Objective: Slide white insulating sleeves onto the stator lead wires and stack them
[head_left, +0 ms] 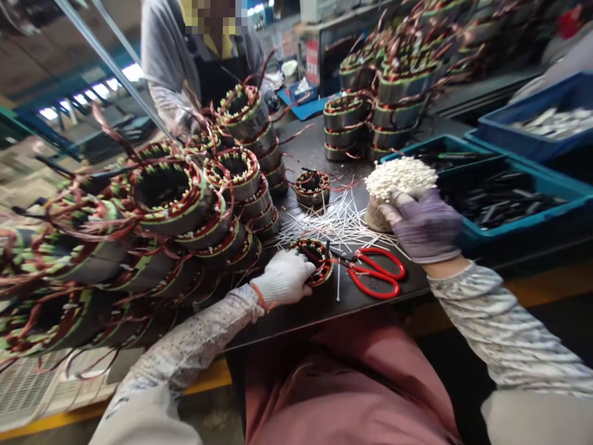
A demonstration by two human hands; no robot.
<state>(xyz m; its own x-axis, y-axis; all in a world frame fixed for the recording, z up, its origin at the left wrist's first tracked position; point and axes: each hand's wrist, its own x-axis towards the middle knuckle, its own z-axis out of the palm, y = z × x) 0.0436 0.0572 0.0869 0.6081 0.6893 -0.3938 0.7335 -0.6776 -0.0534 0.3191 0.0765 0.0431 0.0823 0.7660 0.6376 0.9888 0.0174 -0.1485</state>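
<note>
My left hand (286, 278), in a white glove, is closed on the rim of a small stator (323, 275) with copper windings, which lies near the table's front edge. My right hand (427, 227), in a purple glove with bare fingertips, is slightly blurred. Its fingers are closed at the near side of a dense bundle of white cable ties (402, 176), heads up, in a round holder (377, 216). Red-handled scissors (376, 272) lie right of the stator. Loose white cable ties (331, 219) are strewn behind it, and another small stator (312, 188) stands beyond them.
Tall stacks of larger stators (167, 191) crowd the left, with wire leads sticking out. More stator stacks (398, 111) stand at the back. Blue bins (532, 228) with black and white pieces line the right. A co-worker (171, 68) stands across the table.
</note>
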